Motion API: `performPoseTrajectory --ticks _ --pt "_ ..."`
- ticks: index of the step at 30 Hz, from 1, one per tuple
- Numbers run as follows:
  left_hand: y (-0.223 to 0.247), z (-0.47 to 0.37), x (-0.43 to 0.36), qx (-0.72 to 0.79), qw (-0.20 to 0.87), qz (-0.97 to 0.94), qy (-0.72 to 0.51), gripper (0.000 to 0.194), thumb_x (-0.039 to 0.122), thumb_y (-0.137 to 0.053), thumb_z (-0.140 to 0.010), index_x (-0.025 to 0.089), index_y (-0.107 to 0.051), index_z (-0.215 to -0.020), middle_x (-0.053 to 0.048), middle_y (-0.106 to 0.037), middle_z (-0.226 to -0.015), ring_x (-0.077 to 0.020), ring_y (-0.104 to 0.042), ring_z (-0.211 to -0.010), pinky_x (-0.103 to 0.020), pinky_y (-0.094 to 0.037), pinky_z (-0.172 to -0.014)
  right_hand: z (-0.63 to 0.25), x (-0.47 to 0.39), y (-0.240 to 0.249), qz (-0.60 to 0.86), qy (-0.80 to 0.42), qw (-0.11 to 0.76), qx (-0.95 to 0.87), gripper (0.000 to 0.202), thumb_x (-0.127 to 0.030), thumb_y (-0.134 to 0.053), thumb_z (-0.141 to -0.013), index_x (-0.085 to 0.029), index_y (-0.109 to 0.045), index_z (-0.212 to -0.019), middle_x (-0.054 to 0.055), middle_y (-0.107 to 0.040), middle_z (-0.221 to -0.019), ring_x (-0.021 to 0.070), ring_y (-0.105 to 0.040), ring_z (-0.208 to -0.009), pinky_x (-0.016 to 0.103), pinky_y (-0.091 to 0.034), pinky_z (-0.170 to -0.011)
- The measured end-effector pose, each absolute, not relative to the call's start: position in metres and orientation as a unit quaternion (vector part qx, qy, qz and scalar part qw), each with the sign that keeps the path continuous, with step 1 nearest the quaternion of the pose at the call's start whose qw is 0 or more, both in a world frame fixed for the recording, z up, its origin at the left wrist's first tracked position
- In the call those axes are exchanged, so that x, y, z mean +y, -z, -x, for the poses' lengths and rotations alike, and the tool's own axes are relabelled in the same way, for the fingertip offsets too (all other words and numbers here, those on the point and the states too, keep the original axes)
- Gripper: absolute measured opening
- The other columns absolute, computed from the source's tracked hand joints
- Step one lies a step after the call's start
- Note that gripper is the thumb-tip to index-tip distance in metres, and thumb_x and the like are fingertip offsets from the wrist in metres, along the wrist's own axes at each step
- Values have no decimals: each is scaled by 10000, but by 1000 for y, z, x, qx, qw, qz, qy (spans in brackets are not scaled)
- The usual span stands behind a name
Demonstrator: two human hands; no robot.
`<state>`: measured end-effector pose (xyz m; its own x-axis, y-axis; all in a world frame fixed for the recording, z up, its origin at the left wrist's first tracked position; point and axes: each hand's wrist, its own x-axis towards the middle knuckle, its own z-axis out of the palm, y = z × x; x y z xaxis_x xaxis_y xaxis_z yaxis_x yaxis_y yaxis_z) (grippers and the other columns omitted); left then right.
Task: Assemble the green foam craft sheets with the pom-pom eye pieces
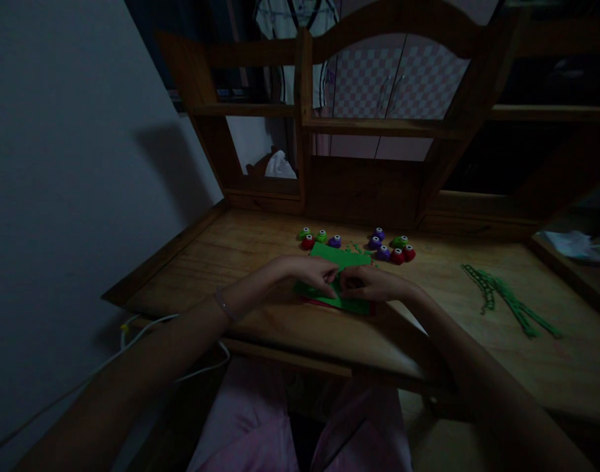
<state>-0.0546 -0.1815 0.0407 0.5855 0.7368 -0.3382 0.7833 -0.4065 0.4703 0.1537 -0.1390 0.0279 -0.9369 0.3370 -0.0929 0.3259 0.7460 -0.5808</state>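
Note:
A green sheet (336, 254) lies flat on the wooden desk, with a strip of red showing under its near edge. My left hand (313, 271) rests over the sheet's left part, fingers curled inward. Facing it, my right hand (373, 283) is bent over the right part with its fingertips drawn together. The fingertips of both hands almost meet above the sheet. Whatever they pinch is too small and dark to make out. Small green bits (356, 248) are scattered just past the sheet's far edge.
Small green, red and purple pieces with white round tops, such as a purple piece (334, 241) and a red piece (397, 256), stand behind the sheet. Green cut-out strips (511, 298) lie at right. A wooden shelf (363, 190) backs the desk; a white cable (155, 322) hangs at left.

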Motion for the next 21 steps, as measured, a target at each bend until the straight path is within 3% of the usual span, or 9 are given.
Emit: performPoseTrajectory --ticks 8,15,21 --pt "-47 50 -177 467 300 -829 69 469 580 -688 -656 192 -464 -794 26 -481 -737 -132 -436 -657 -231 -274 -537 -153 -138 -29 185 -327 -2 -927 238 -371 -596 -803 -148 -617 -881 20 -594 -783 125 -485 -659 226 -328 -563" --pt "-57 64 -184 491 283 -815 118 478 558 -703 -644 208 -487 -887 17 -523 -802 -152 -457 -706 -240 -282 -570 -152 -140 -35 176 -334 -6 -926 233 -374 -588 -810 -151 -638 -851 15 -584 -756 122 -477 -644 229 -333 -569" --pt "-46 83 -183 461 307 -830 71 493 539 -729 -612 214 -471 -879 36 -485 -765 -136 -438 -678 -237 -281 -566 -152 -141 -34 168 -323 -1 -931 226 -370 -586 -814 -151 -635 -837 14 -570 -747 120 -477 -643 222 -323 -552"
